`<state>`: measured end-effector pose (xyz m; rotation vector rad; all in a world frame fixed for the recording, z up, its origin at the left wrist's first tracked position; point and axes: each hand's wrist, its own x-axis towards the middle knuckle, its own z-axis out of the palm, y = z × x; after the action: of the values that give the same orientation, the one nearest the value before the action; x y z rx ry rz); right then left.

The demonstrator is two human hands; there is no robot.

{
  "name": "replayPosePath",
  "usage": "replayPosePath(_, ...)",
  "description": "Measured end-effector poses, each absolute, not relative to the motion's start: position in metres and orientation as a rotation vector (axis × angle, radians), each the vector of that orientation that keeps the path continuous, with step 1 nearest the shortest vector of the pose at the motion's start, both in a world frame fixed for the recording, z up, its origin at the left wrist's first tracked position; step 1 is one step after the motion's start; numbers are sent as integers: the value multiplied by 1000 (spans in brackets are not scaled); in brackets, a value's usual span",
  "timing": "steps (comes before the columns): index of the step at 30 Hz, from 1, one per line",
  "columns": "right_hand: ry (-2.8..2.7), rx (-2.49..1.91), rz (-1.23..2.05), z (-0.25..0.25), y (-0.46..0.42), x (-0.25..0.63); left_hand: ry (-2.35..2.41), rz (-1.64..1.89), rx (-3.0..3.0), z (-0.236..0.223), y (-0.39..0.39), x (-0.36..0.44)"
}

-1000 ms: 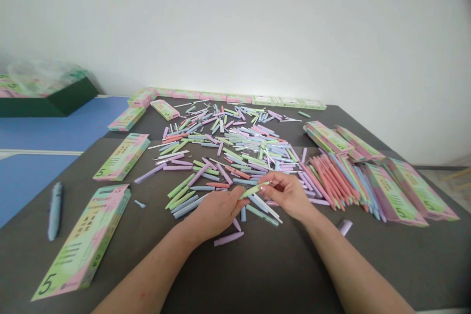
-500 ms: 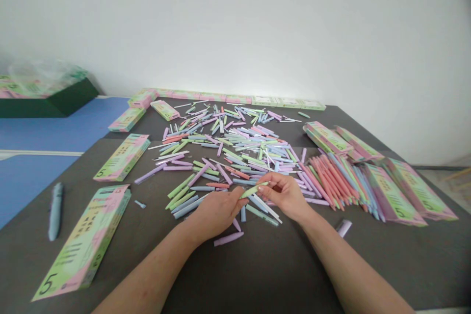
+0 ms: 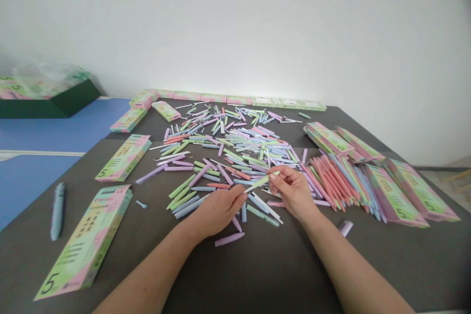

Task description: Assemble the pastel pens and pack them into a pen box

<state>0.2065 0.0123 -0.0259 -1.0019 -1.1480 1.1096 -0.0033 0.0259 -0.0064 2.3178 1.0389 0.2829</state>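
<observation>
My right hand [image 3: 292, 191] pinches a slim pale green pen part [image 3: 259, 183] between thumb and fingers, above a scattered heap of pastel pen parts [image 3: 228, 152]. My left hand [image 3: 217, 212] lies curled just left of that part's lower end, over green and blue barrels, and its fingers hide whatever is beneath them. A lilac barrel [image 3: 225, 239] rests below my left hand. To the right, coral and blue pens [image 3: 331, 181] lie side by side on pastel boxes marked 5 [image 3: 393, 195].
More pastel boxes [image 3: 88, 240] lie at the left of the dark table [image 3: 257, 274], next to a loose blue pen [image 3: 57, 211]. Further boxes [image 3: 239, 100] line the far edge. A dark green box [image 3: 51, 100] stands on a blue surface [image 3: 47, 127] at back left.
My right hand has shifted slightly right and up, carrying the pale green pen part with it. That part's lower end now sits a little higher, by my left fingertips.
</observation>
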Motion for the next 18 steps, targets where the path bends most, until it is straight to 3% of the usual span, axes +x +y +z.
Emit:
replayPosePath(10,-780,-861,989,-9,20,221,1013,297,2240,-6,27,-4)
replayPosePath(18,-739,-873,1381,-14,18,213,1013,304,2231,-6,26,-4)
